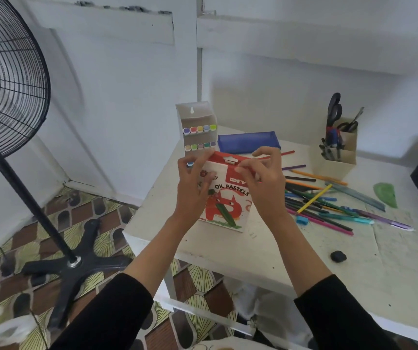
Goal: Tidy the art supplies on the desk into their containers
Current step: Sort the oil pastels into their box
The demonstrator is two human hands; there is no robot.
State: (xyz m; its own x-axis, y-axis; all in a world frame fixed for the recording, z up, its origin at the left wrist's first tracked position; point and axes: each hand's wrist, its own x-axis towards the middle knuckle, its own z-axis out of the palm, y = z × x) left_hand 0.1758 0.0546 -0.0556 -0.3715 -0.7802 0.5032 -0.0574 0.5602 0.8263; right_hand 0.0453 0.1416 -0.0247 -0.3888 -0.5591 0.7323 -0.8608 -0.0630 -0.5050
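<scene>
Our left hand (194, 188) and right hand (263, 188) grip a rectangular cardboard pastel box (228, 200). Both pinch its red top flap.

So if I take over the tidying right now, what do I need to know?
Left hand: grips the left side of the oil pastels box, which is upright at the desk's left end.
Right hand: pinches the box's red top flap.
Done: markers sit in the white marker rack; scissors stand in the cardboard holder.
Left: sort the flap, then gather the loose pencils and pens on the right and the black eraser. The blue pencil case lies behind the box.
</scene>
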